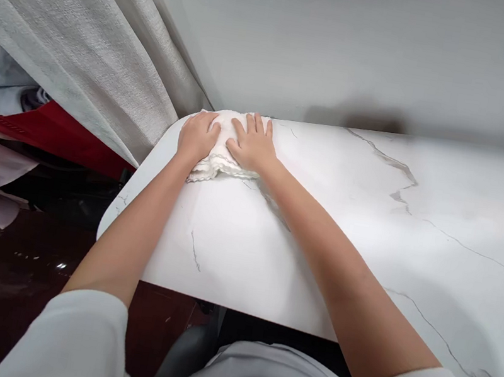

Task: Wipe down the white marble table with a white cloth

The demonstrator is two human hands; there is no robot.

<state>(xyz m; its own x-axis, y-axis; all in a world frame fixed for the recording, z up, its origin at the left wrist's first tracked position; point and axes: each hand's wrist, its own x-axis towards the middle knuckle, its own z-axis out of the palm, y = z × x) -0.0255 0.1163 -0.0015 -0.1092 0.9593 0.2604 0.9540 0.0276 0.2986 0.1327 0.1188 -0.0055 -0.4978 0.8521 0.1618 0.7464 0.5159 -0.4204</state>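
Observation:
A bunched white cloth (pixel 222 159) lies at the far left corner of a white marble-patterned table (pixel 369 232). My left hand (pixel 198 135) presses on the cloth's left part with its fingers curled over the fabric. My right hand (pixel 253 144) lies flat on the cloth's right part, fingers stretched out and pointing away from me. Both arms reach forward across the tabletop. Most of the cloth is hidden under the two hands.
A grey curtain (pixel 77 52) hangs at the left, reaching down to the table's corner. Behind the table stands a pale grey wall (pixel 372 61). At the left are a red object (pixel 51 125) with grey fabric, and a dark glossy floor (pixel 6 258).

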